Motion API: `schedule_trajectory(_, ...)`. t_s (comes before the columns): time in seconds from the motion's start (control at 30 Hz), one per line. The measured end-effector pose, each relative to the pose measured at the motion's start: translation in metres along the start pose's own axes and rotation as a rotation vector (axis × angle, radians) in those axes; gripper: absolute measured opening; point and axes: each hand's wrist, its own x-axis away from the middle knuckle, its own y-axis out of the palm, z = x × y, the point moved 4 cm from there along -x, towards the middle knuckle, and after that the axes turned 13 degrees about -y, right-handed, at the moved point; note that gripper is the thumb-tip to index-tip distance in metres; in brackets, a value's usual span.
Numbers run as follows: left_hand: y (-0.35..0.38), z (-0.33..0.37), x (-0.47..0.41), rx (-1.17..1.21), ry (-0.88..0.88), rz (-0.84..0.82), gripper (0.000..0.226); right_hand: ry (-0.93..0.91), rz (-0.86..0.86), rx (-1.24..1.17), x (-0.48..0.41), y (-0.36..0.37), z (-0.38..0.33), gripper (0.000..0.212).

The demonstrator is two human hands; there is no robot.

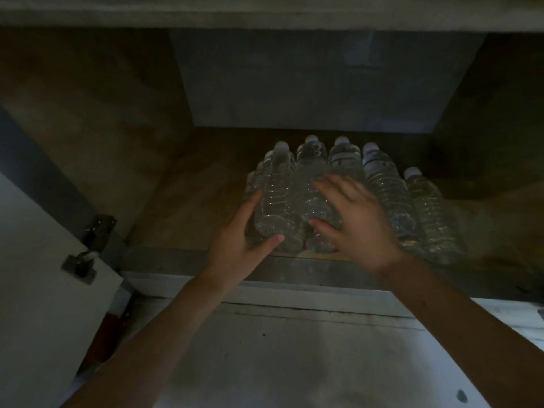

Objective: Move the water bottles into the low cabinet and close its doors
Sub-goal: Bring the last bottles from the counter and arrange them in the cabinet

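Observation:
Several clear water bottles (385, 187) with white caps lie side by side on the wooden floor of the low cabinet (188, 207), caps pointing to the back. My left hand (238, 242) cups the base of the leftmost bottle (275, 201), thumb under its end. Fingers spread, my right hand (353, 219) rests on top of the middle bottles. The cabinet's left door (38, 290) stands open, white, with a metal hinge (88, 248). A right door is out of view.
The cabinet interior is dim, with a grey back panel (323, 83) and wooden side walls. A metal sill (309, 269) runs along the front edge. Below it lies a pale floor (279, 363). The cabinet floor left of the bottles is bare.

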Motion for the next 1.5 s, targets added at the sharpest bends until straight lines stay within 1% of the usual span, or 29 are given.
schedule_trajectory(0.07,0.0,0.001,-0.002,-0.005,0.004,-0.004,0.074,0.036,-0.094,0.0,-0.005,0.003,0.005,0.067)
schedule_trajectory(0.1,-0.001,0.001,-0.003,-0.009,0.011,0.001,0.072,0.036,-0.105,-0.002,-0.007,0.003,0.006,0.067)
schedule_trajectory(0.23,-0.004,0.005,-0.005,0.022,0.018,0.025,0.065,0.04,-0.002,-0.073,-0.007,-0.005,0.0,0.054)
schedule_trajectory(0.3,-0.004,0.007,-0.005,0.032,0.012,0.016,0.064,0.036,0.014,-0.078,-0.007,-0.007,-0.001,0.052)
schedule_trajectory(0.63,-0.004,0.009,-0.007,0.01,-0.01,0.01,0.063,0.004,0.056,-0.119,0.009,-0.009,-0.011,0.049)
schedule_trajectory(0.8,-0.004,0.011,-0.007,-0.01,-0.003,0.034,0.062,-0.006,0.058,-0.114,0.012,-0.008,-0.013,0.049)
schedule_trajectory(0.97,-0.003,0.014,-0.004,-0.027,-0.011,0.004,0.065,-0.001,0.049,-0.154,0.015,-0.006,-0.008,0.051)
schedule_trajectory(1.07,-0.004,0.022,-0.003,-0.143,0.022,0.048,0.072,0.052,0.07,-0.199,0.022,-0.018,0.004,0.056)
schedule_trajectory(1.13,-0.003,0.034,-0.003,-0.19,0.112,0.085,0.073,0.116,0.093,-0.182,0.027,-0.032,0.018,0.054)
schedule_trajectory(1.23,0.008,0.054,-0.006,-0.244,0.224,0.09,0.07,0.224,0.141,-0.174,0.04,-0.052,0.041,0.049)
schedule_trajectory(1.3,0.018,0.068,-0.008,-0.297,0.269,0.073,0.068,0.291,0.147,-0.173,0.051,-0.059,0.053,0.045)
schedule_trajectory(1.43,0.044,0.093,-0.015,-0.411,0.343,-0.012,0.067,0.375,0.093,-0.208,0.068,-0.061,0.065,0.055)
schedule_trajectory(1.5,0.057,0.101,-0.02,-0.485,0.372,-0.046,0.067,0.411,0.085,-0.259,0.074,-0.06,0.07,0.056)
